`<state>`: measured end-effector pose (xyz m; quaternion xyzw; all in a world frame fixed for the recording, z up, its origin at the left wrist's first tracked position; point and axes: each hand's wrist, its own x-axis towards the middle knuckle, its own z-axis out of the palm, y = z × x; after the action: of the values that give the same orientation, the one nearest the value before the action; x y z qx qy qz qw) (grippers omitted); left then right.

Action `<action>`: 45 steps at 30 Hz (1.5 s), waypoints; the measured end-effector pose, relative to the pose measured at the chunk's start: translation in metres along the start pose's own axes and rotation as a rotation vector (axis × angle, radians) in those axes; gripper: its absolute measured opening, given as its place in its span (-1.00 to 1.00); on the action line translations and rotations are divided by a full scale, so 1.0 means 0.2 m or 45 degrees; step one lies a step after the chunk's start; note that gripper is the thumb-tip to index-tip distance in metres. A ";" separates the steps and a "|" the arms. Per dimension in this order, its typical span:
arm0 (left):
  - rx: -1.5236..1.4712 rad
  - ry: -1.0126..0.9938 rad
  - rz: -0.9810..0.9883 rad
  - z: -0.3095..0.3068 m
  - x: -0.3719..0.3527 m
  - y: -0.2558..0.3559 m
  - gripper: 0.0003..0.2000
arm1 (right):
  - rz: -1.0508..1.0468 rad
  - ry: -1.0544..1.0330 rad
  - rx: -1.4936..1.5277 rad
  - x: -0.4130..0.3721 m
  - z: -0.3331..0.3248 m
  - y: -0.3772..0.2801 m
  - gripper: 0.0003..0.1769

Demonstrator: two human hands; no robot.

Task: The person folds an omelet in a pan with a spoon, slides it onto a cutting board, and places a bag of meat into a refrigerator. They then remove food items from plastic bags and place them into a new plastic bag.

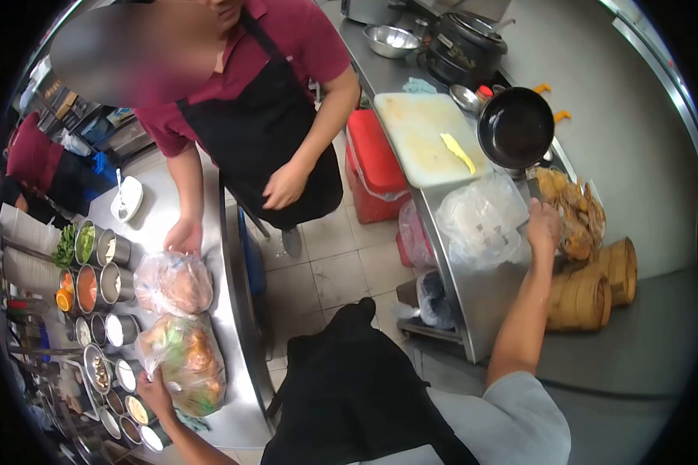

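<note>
The person's left hand [156,394] is at the near end of the left metal counter [243,403], its fingers pinching the gathered plastic at the left edge of the near bag [188,364], which is clear and shows green and orange food inside. That bag lies on the counter, and the far bag [174,284], clear with pinkish contents, lies touching its far side. A co-worker [260,116] in a maroon shirt and black apron stands on the far side of the aisle, one hand [184,235] at the far edge of the far bag and the other hand [285,186] held in front of the apron. Left of the bags stand rows of metal tubs [122,329] with chopped food and sauces; a white dish [127,199] with a spoon [119,183] in it is farther off. The right hand [544,225] is over the right counter [473,310], at the right side of a pale plastic bag [482,213]; its fingers are curled, but whether they grasp anything cannot be told. Right of that hand is a pile of browned food [578,217], with bamboo steamers [582,301] on its near side. Beyond the pale plastic bag, a white cutting board [419,128] holds a yellow strip [458,153], and a black pan [516,127] is at its right. A black cooker [464,50] and a metal bowl [392,40] stand at the far end.
</note>
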<state>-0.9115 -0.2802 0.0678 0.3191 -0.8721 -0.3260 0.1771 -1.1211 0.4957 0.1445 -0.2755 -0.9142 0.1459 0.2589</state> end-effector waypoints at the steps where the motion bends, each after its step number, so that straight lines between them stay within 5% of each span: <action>1: -0.139 -0.047 -0.004 0.01 0.02 -0.05 -0.85 | 0.023 0.004 -0.013 -0.12 -0.06 0.01 -0.58; 4: -0.117 -0.144 0.104 0.04 0.08 -0.06 -0.82 | 0.362 -0.163 0.301 -0.52 -0.28 -0.02 -0.59; 7: -0.329 -0.290 0.126 0.08 0.10 -0.03 -0.77 | 0.698 -0.401 1.007 -0.97 -0.43 -0.08 -0.70; 13: 0.148 -0.286 0.213 0.04 0.13 -0.01 -0.57 | 1.081 -0.768 1.401 -1.82 -0.56 -0.11 -0.66; 14: 0.566 -0.214 0.171 0.01 0.13 0.01 -0.48 | 1.124 -0.814 1.430 -1.94 -0.57 -0.09 -0.66; 17: 0.353 0.089 0.395 -0.07 -0.01 0.09 -0.48 | 1.245 -0.901 1.555 -2.32 -0.62 -0.01 -0.66; 20: -0.256 0.170 0.762 -0.10 -0.19 0.13 -0.72 | 1.399 -1.043 1.623 -2.70 -0.71 0.08 -0.67; 23: -0.098 -0.145 1.252 -0.05 -0.47 0.10 -0.78 | 1.523 -1.010 1.633 -3.14 -0.76 0.22 -0.66; 24: -0.115 -0.507 1.241 -0.03 -0.64 0.11 -0.81 | 1.516 -1.010 1.592 -3.29 -0.78 0.25 -0.65; 27: 0.125 -1.249 1.522 0.07 -1.07 -0.04 -0.88 | 1.580 -0.789 1.430 -3.72 -0.86 0.27 -0.63; 29: 0.234 -1.644 1.483 0.05 -1.28 -0.11 -0.86 | 1.615 -0.575 1.402 -4.04 -0.86 0.25 -0.61; 33: 0.227 -1.944 1.502 0.30 -1.12 -0.50 -0.82 | 1.765 -0.210 1.254 -4.60 -0.88 0.14 -0.58; 36: 0.278 -1.822 1.889 0.35 -1.08 -0.58 -0.75 | 1.991 0.078 1.272 -4.97 -0.84 -0.03 -0.58; 38: 0.245 -1.400 2.068 0.32 -1.11 -0.58 -0.67 | 2.217 0.258 1.306 -5.20 -0.74 -0.17 -0.59; 45: 0.092 -1.332 2.132 0.35 -1.05 -0.64 -0.61 | 2.605 0.829 1.720 -5.80 -0.52 -0.57 -0.62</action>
<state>-0.7364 -0.1823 -0.0916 -0.5801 -0.7941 -0.1687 -0.0671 -0.2835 -0.2560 -0.1787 -0.6900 0.0774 0.6401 0.3288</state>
